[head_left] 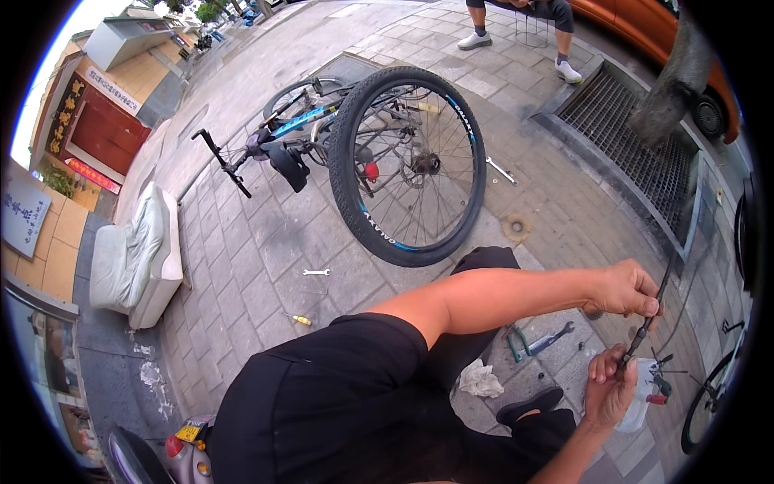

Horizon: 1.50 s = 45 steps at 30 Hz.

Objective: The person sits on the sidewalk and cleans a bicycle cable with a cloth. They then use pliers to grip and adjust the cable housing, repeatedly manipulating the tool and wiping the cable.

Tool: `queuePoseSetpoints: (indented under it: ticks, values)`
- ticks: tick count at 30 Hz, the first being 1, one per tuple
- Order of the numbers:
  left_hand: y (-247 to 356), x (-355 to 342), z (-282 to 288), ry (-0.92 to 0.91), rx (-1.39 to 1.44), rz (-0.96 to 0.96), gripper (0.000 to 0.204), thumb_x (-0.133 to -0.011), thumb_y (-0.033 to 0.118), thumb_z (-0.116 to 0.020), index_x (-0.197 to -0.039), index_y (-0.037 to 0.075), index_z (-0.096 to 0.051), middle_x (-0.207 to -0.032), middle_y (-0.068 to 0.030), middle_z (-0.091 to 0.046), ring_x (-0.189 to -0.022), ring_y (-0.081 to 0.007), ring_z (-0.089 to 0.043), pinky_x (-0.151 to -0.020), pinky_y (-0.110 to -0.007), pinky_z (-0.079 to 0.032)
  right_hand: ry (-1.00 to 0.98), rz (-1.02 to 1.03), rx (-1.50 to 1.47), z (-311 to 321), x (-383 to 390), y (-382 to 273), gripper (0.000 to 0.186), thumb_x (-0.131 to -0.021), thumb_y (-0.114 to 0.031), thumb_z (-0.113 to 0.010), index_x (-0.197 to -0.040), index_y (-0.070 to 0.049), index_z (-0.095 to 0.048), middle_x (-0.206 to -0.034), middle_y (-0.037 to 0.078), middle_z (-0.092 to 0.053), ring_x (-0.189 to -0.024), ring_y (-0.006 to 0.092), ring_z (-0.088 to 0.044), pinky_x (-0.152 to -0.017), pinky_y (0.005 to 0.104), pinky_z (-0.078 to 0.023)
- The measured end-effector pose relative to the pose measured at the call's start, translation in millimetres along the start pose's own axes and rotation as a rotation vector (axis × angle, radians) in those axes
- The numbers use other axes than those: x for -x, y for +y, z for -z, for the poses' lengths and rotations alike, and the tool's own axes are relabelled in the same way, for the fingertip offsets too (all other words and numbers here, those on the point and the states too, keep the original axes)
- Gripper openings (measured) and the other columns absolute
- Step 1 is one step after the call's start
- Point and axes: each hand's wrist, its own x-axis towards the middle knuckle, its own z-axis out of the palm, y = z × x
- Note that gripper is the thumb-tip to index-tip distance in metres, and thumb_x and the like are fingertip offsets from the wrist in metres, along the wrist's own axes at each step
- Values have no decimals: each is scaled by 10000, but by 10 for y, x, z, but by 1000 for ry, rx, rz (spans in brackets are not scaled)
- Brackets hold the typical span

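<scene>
Lying near the hands (626, 290) and dark cable (638, 341): white rag (481, 379), wrench (551, 339).

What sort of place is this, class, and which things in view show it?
Probably a roadside sidewalk: there are grey paving slabs, a tree trunk by a metal grate, and an orange car just beyond.

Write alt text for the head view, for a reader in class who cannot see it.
A person's left hand and right hand grip a slim dark rod. A bicycle rests on the paving, with a wrench nearby.
</scene>
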Motion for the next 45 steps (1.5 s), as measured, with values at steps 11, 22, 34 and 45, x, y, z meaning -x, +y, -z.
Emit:
queuePoseSetpoints:
  ticks: [11, 22, 34, 45]
  values:
    - [-360, -142, 24, 505, -378, 83, 146, -906, 114, -738, -877, -24, -777, -814, -79, -752, -773, -143, -656, -754, -333, -532, 364, 643, 2073, 17, -245, 106, 213, -1015, -159, -613, -981, 50, -642, -823, 140, -504, -714, 307, -500, -675, 422, -412]
    - [-235, -94, 16, 27, 30, -21, 250, -958, 260, -756, -1048, 27, -752, -890, -49, -774, -771, -74, -619, -644, -257, -462, 105, -61, 376, 75, 26, -273, 433, -1062, -348, -565, -1107, 79, -621, -782, 19, -485, -665, 133, -479, -624, 281, -393]
    - [-309, -132, 6, 319, -149, -33, 166, -944, 135, -741, -962, -28, -772, -878, -76, -762, -815, -140, -640, -784, -341, -527, 293, 109, 1219, 243, -111, -299, 249, -1053, -201, -606, -1037, 42, -659, -788, 48, -496, -705, 162, -518, -640, 362, -423]
    - [-284, -144, 71, 214, -30, -15, 193, -971, 199, -731, -987, 8, -753, -871, -79, -761, -744, -83, -597, -648, -250, -479, 365, 281, 1345, 57, -97, -134, 270, -1045, -210, -598, -1084, 53, -646, -785, 62, -484, -686, 195, -519, -631, 360, -423]
